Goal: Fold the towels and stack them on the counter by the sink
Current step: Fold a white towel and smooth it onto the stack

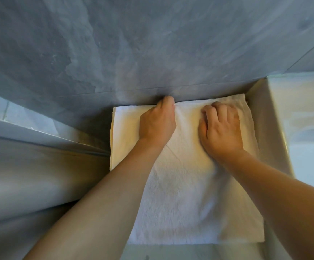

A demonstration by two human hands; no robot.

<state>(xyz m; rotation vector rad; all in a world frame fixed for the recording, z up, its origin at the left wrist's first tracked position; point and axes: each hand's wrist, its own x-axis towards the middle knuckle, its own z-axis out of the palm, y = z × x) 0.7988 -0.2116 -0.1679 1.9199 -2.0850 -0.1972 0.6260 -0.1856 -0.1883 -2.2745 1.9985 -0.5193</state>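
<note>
A white folded towel point(186, 194) lies flat on the counter, its far edge against the grey wall. Layered edges show at its far left corner, so it may be a stack. My left hand point(158, 124) lies on the towel's far middle, fingers curled over the far edge by the wall. My right hand point(221, 130) rests on the far right part, fingers bent and pressing into the cloth. Whether either hand pinches the fabric is hidden by the knuckles.
A grey marbled wall point(152, 44) rises right behind the towel. The white sink basin point(300, 113) stands close on the right, its side wall next to the towel. A grey ledge point(39, 132) runs along the left.
</note>
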